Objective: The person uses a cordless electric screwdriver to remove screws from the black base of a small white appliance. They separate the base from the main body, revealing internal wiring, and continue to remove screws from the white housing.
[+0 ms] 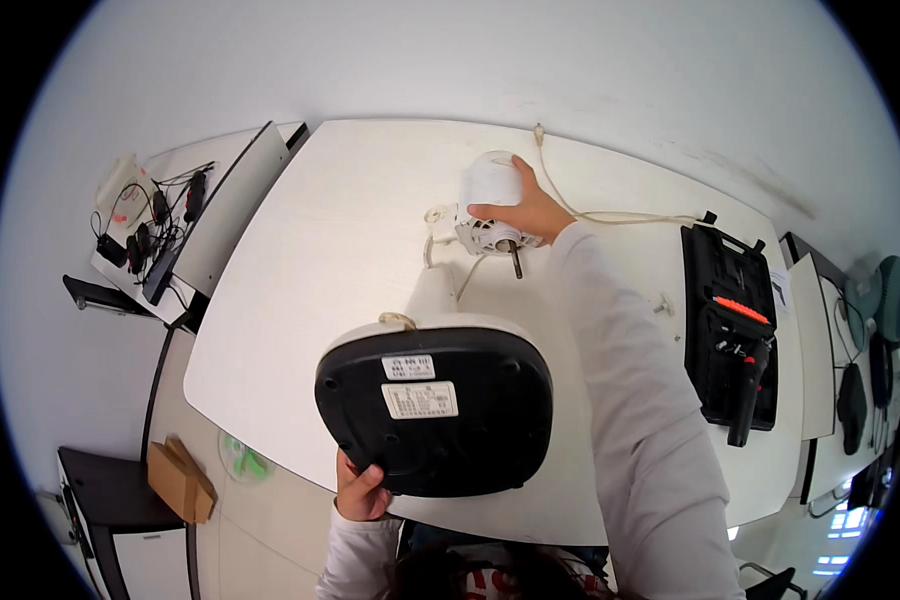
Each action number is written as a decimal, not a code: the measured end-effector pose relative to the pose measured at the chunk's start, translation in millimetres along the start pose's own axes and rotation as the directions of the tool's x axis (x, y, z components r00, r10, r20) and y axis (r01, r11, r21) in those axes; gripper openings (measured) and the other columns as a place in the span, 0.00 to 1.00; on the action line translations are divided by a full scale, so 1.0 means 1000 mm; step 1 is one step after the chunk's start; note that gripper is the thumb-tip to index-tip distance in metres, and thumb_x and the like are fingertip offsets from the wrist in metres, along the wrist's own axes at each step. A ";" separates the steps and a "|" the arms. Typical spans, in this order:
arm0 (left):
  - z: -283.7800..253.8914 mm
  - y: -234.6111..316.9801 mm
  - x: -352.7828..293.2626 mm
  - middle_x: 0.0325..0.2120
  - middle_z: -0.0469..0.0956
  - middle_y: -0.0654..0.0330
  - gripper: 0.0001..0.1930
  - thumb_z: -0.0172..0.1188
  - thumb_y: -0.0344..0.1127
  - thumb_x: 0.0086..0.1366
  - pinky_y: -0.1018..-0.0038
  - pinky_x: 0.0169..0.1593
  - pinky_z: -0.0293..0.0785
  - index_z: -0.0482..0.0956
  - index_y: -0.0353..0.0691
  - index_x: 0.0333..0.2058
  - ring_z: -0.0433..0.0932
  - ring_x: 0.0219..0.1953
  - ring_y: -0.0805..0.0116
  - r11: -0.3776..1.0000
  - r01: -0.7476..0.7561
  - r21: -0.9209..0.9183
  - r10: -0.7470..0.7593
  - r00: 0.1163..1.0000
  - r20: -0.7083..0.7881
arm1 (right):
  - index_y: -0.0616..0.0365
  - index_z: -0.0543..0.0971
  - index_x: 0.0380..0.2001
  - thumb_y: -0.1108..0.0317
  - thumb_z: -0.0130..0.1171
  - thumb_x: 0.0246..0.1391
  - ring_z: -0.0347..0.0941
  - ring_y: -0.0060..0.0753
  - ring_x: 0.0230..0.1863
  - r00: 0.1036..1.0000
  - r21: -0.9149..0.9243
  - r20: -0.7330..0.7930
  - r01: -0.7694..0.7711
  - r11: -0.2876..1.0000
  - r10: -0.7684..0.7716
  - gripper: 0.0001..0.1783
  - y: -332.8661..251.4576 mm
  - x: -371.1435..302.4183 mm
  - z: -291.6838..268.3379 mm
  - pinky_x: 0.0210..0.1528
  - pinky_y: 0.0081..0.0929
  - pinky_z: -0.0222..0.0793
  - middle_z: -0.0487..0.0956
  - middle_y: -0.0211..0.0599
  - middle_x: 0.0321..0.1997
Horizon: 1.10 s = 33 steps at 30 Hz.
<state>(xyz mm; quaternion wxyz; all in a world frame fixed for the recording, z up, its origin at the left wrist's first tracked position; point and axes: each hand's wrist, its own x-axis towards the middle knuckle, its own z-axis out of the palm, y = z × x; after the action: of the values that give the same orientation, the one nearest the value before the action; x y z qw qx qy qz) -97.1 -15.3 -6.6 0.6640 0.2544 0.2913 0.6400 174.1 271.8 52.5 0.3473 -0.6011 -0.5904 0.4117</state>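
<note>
A white stand fan lies tipped over on a white table (pixel 320 260). Its base (pixel 435 405) faces me, black underneath with two white labels and a white rim. My left hand (pixel 360 490) grips the near lower edge of the base. The white stem (pixel 432 290) runs away from the base to the white motor housing (pixel 490 195) with a metal shaft sticking out. My right hand (pixel 525 212) is closed around the motor housing, arm stretched across the table. A beige cord (pixel 610 215) trails from the fan to the right.
An open black tool case (pixel 720 320) with an orange and black screwdriver lies at the table's right. A side desk (pixel 220 200) at left carries tangled black cables and a white box. A cardboard box (pixel 180 480) sits on the floor lower left. More desks stand at far right.
</note>
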 end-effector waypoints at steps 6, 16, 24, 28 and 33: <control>-0.020 -0.004 -0.011 0.56 0.65 0.53 0.41 0.67 0.35 0.49 0.61 0.59 0.62 0.55 0.34 0.60 0.65 0.57 0.55 0.999 0.029 0.027 -0.030 0.999 0.025 | 0.48 0.42 0.66 0.52 0.73 0.31 0.60 0.46 0.60 0.986 0.418 0.048 -0.167 0.893 0.162 0.64 -0.005 -0.020 -0.023 0.54 0.50 0.61 0.58 0.43 0.63; -0.032 -0.002 -0.010 0.54 0.68 0.52 0.38 0.65 0.34 0.50 0.60 0.59 0.62 0.57 0.33 0.59 0.66 0.56 0.53 0.992 0.092 -0.082 -0.089 0.995 0.040 | 0.40 0.46 0.67 0.50 0.70 0.34 0.67 0.43 0.53 0.984 0.329 -0.029 -0.156 0.931 0.176 0.59 0.007 -0.022 -0.074 0.51 0.49 0.60 0.65 0.40 0.58; -0.027 -0.002 -0.008 0.53 0.69 0.50 0.39 0.66 0.32 0.46 0.59 0.58 0.63 0.59 0.33 0.57 0.68 0.55 0.52 0.991 0.131 -0.032 -0.130 0.991 0.037 | 0.37 0.52 0.65 0.56 0.68 0.39 0.70 0.34 0.48 0.987 0.205 0.011 -0.157 0.966 0.158 0.51 0.018 -0.017 -0.080 0.45 0.36 0.69 0.70 0.40 0.52; -0.030 -0.001 -0.010 0.53 0.69 0.50 0.40 0.66 0.32 0.46 0.59 0.58 0.63 0.58 0.33 0.58 0.68 0.55 0.52 0.985 0.164 -0.049 -0.163 0.986 0.030 | 0.41 0.54 0.65 0.55 0.72 0.33 0.65 0.37 0.56 0.990 0.055 0.072 -0.124 0.991 0.120 0.54 0.018 -0.005 -0.088 0.55 0.36 0.62 0.66 0.41 0.58; -0.024 -0.002 -0.007 0.53 0.68 0.50 0.41 0.66 0.33 0.46 0.59 0.59 0.63 0.57 0.33 0.58 0.68 0.55 0.52 0.987 0.159 -0.008 -0.159 0.987 0.012 | 0.38 0.55 0.65 0.64 0.69 0.38 0.61 0.36 0.59 0.988 -0.212 0.156 0.056 0.976 -0.023 0.50 0.016 0.016 -0.098 0.59 0.28 0.57 0.63 0.39 0.62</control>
<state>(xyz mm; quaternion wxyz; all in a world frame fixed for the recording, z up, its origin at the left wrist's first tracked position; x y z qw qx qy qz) -113.0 -22.8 -23.9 0.7157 0.2309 0.3042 0.5847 269.1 293.9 78.2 0.2420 -0.5901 -0.6682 0.3829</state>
